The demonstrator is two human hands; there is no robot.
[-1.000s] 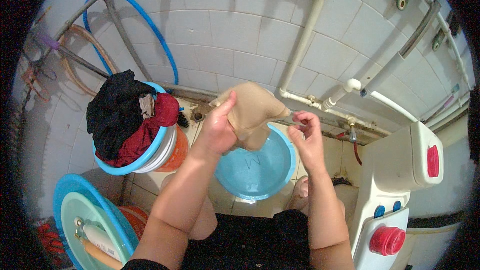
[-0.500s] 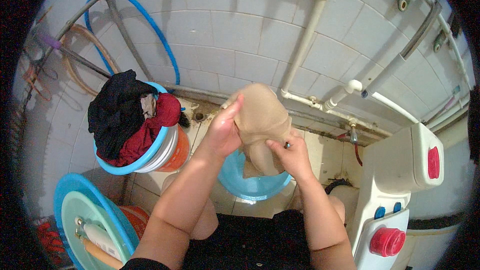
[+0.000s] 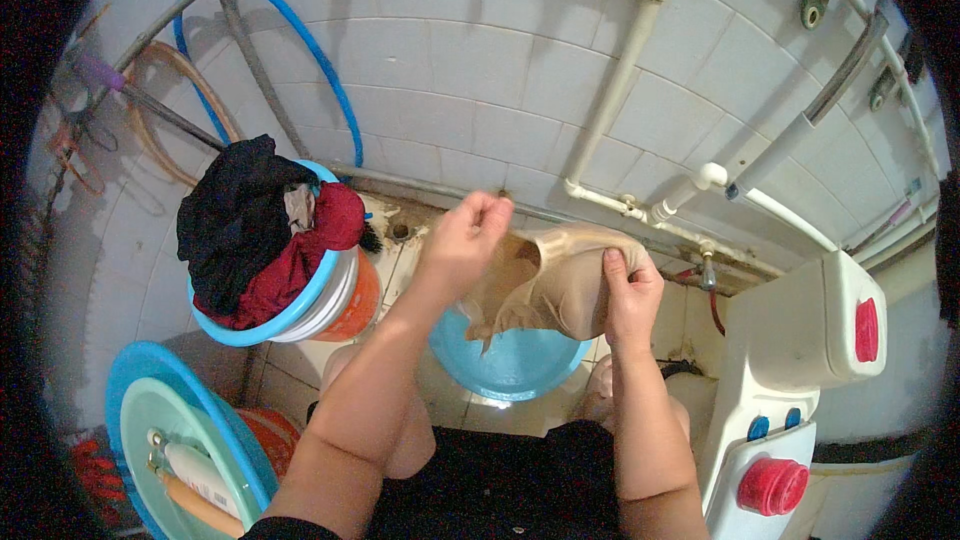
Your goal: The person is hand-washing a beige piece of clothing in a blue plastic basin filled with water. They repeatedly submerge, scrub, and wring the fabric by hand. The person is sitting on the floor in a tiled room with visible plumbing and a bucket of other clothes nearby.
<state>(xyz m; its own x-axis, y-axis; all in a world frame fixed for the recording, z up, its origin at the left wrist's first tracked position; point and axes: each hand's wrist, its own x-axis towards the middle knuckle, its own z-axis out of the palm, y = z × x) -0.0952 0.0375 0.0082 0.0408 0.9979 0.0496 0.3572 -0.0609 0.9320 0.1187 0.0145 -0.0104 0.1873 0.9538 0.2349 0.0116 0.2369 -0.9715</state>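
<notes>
A wet-looking beige garment with rounded, bra-like cups (image 3: 560, 285) is stretched between my hands, above a light-blue basin (image 3: 510, 365) on the floor. My left hand (image 3: 462, 245) is closed in a pinch at its left edge; the fingertips face away, so the exact grip is partly hidden. On the other side my right hand (image 3: 632, 295) grips the garment's right end, thumb pressed on top of the fabric. Loose edges of the cloth hang down over the basin, whose inside is partly covered.
At left stands a bucket (image 3: 355, 305) heaped with black clothing (image 3: 235, 230) and dark-red clothing (image 3: 335, 215). Nearer me is a blue basin (image 3: 125, 395) with a green one (image 3: 150, 400) inside. A white detergent jug with a red cap (image 3: 773, 485) stands at right. Pipes (image 3: 620, 90) run along the tiled wall.
The garment has turned and spread sideways between my hands. My right hand has moved right and up with one end; my left hand has gone from an open palm to a pinch.
</notes>
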